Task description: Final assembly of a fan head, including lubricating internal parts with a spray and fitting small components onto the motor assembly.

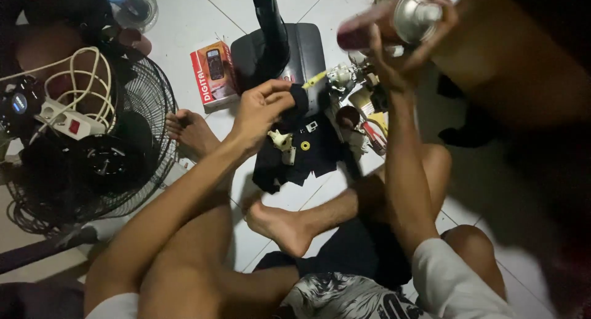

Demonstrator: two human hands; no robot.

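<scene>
The person sits on a white tiled floor (197, 23) with legs crossed, bare feet resting on the tiles. The left hand (261, 110) reaches forward over a black cloth (308, 153) spread on the floor, and its fingers (280, 96) are pinched shut around a small dark piece (300, 100) held just above the cloth. On the cloth lie a cream plastic part (281, 140) and a little yellow ring (305, 145), close together. The right hand (406, 45) is raised well above the floor, its fingers (443, 27) curled tight around a spray can (388, 20) with a silvery top, tilted on its side; the can is blurred. Below that hand, just beside the right edge of the cloth, sits a heap of small parts (360, 103), white, yellow and red. Beyond the cloth stands a black fan base (308, 48) with its post (271, 30), and to its left lies a red and white box (212, 73). At the left edge of the floor lies a black wire fan guard (148, 110), with a white power strip (64, 119) and its coiled cord on top.
</scene>
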